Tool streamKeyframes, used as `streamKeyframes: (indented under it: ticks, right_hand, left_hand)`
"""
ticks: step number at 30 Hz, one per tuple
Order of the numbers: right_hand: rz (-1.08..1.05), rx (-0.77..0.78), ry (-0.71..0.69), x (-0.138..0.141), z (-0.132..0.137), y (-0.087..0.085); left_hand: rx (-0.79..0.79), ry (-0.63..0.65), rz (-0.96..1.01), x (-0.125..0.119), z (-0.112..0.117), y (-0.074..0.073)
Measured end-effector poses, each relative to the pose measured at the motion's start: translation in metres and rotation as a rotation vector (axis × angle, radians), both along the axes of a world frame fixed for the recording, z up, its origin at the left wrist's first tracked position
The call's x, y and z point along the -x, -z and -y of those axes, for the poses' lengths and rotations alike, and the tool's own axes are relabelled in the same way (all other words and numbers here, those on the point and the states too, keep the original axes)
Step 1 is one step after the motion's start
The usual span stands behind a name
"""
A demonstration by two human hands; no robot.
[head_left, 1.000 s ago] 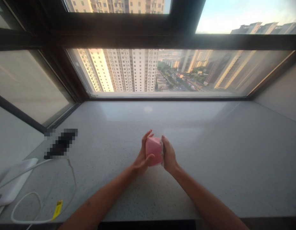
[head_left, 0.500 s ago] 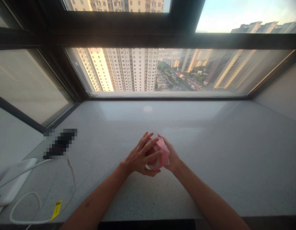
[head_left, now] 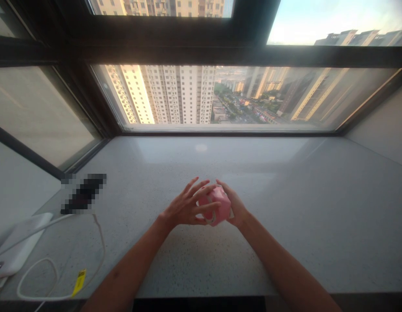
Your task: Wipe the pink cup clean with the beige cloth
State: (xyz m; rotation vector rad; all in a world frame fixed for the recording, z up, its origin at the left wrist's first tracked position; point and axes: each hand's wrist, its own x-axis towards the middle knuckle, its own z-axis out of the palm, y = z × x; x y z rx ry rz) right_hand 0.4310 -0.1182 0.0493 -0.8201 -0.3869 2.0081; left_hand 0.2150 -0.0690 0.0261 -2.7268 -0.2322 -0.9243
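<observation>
the pink bundle (head_left: 217, 207) is held low over the stone sill (head_left: 285, 234), at about 12 o'clock from the forearms, and is cupped by the right hand (head_left: 235, 203), which stays curled around its right side. the left hand (head_left: 184, 207) is seen more open than a moment earlier, its fingers (head_left: 202, 193) spread and partly lifted, with only the tips seeming to touch, so the bundle is now borne mainly by the right hand. a blurred dark object (head_left: 84, 193) is left lying at about 9 o'clock.
</observation>
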Motion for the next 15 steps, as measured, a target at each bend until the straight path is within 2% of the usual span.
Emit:
streamKeyframes:
  ticks: [5,8,15]
  right_hand:
    - [0.03,0.015,0.054,-0.001,0.0,0.0]
    - [0.058,0.024,0.097,0.0,0.002,-0.004]
    - [0.116,-0.05,0.216,0.008,0.006,-0.011]
  left_hand:
    - [-0.101,-0.103,0.037,0.0,0.001,0.002]
    - [-0.135,-0.124,0.051,0.001,0.001,0.003]
    - [-0.03,-0.109,0.107,-0.001,0.002,0.006]
